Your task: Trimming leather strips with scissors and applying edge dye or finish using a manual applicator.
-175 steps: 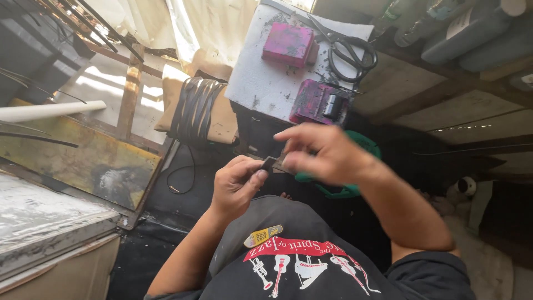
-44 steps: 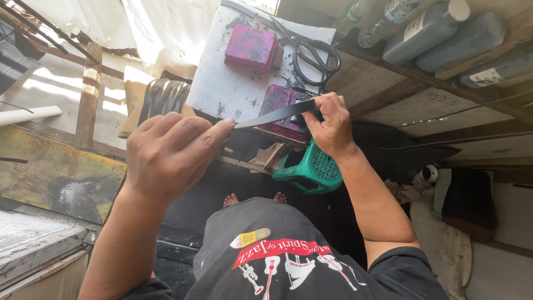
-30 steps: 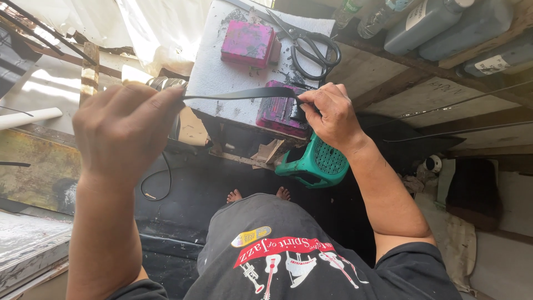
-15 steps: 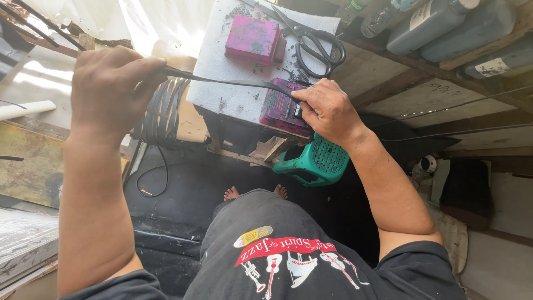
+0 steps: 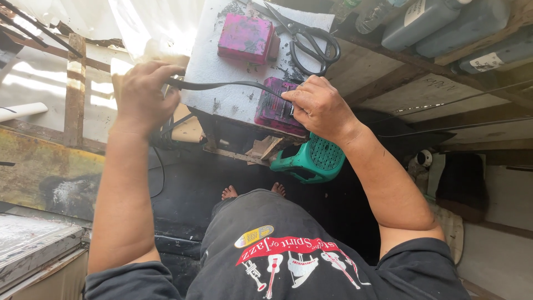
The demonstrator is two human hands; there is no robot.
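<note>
My left hand (image 5: 143, 94) is raised at the left and grips one end of a thin black strip (image 5: 222, 85). The strip runs right across a small white-topped table (image 5: 214, 66) to my right hand (image 5: 317, 105), which pinches its other end on a stained magenta pad (image 5: 275, 108) near the table's front edge. A second magenta block (image 5: 246, 38) lies farther back on the table. Black scissors (image 5: 311, 38) lie behind my right hand.
A green plastic stool (image 5: 311, 161) stands under the table beside my bare feet (image 5: 252, 190). Several plastic bottles (image 5: 438, 22) lie on a wooden shelf at the upper right. Wooden framing (image 5: 75, 89) and a white pipe (image 5: 22, 111) are at the left. More black strips (image 5: 166, 130) hang beside the table.
My left hand has pulled the black strip further left and up, stretching it over the table. My right hand stays pressed on the magenta pad.
</note>
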